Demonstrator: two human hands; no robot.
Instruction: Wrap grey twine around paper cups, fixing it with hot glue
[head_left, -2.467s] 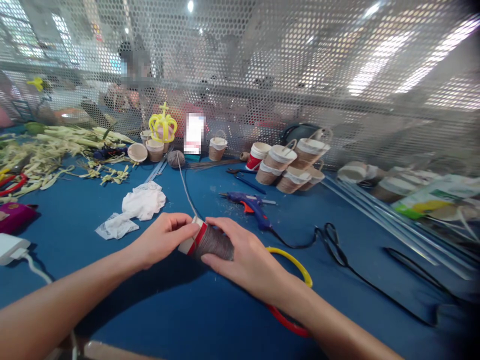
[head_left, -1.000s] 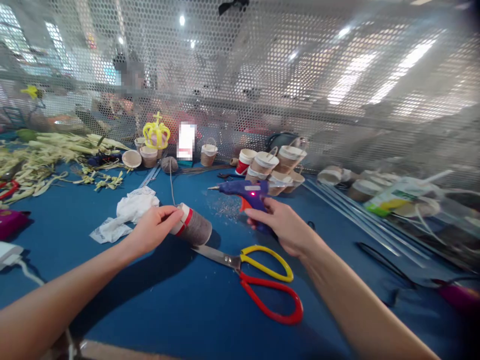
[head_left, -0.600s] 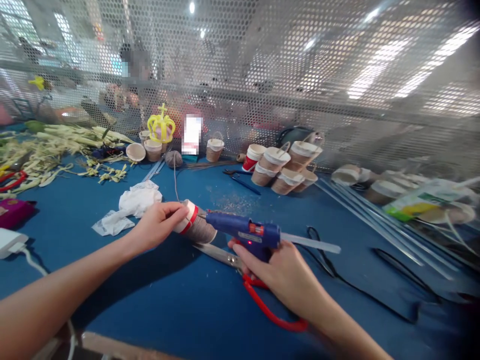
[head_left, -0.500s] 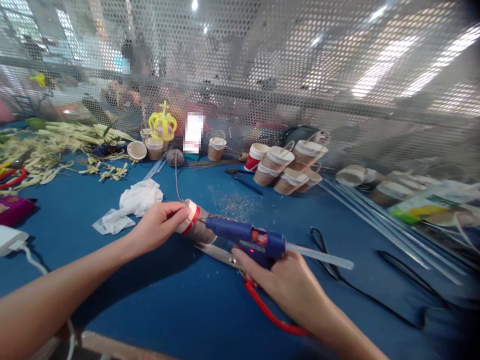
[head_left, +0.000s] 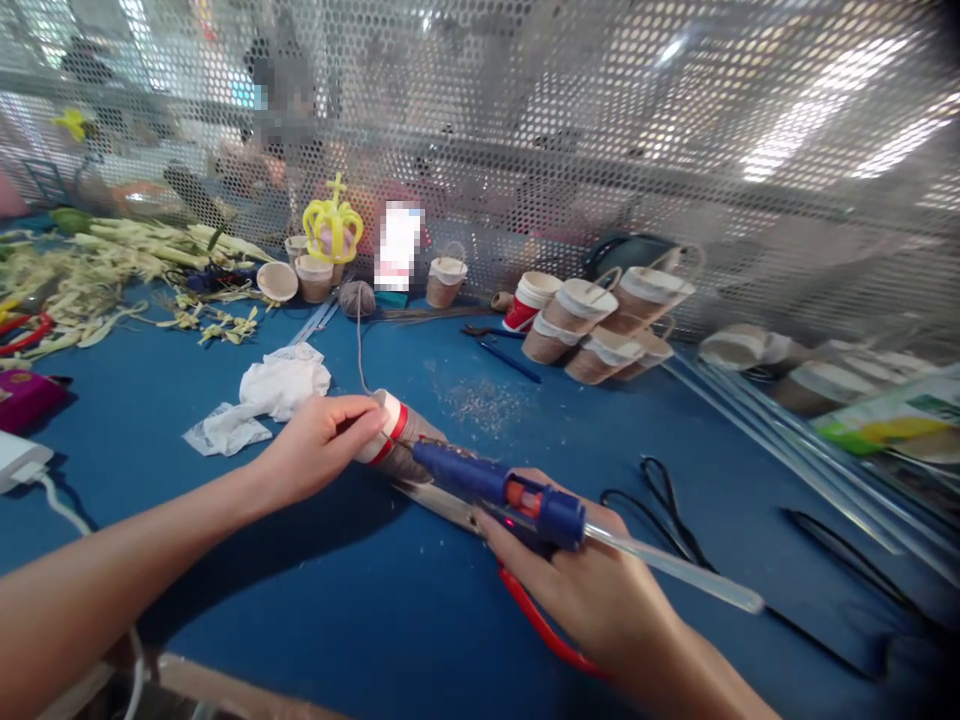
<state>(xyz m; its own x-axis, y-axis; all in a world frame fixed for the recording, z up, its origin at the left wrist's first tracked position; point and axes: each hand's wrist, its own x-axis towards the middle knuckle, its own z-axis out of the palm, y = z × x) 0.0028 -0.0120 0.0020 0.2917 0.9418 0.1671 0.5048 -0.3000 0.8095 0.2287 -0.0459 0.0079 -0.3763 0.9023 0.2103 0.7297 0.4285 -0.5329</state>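
A paper cup point(head_left: 420, 470) lies tilted on the blue table, partly wrapped in grey-brown yarn, with a red band and white rim showing. My left hand point(head_left: 330, 440) pinches the yarn at its rim end. Wrapped around a blue glue gun point(head_left: 472, 475), my right hand point(head_left: 577, 560) holds its nozzle close to the red band; a clear glue stick point(head_left: 675, 570) sticks out of the back. Scissors with red handles point(head_left: 544, 625) lie under the gun and right hand. The yarn point(head_left: 359, 345) runs back to a grey ball point(head_left: 357, 298).
Crumpled white tissue point(head_left: 281, 385) lies left of the cup. Yarn-wrapped cups point(head_left: 596, 355) stand stacked behind, near a blue pen point(head_left: 510, 361). Clear glue sticks point(head_left: 787, 455) and black cord point(head_left: 667, 510) lie right. Husks point(head_left: 112, 260) cover the back left, before a mesh screen point(head_left: 487, 120).
The view has shifted slightly. The glue gun's rear has swung lower and to the right with my right hand, its nozzle still by the cup. My left hand keeps its pinch.
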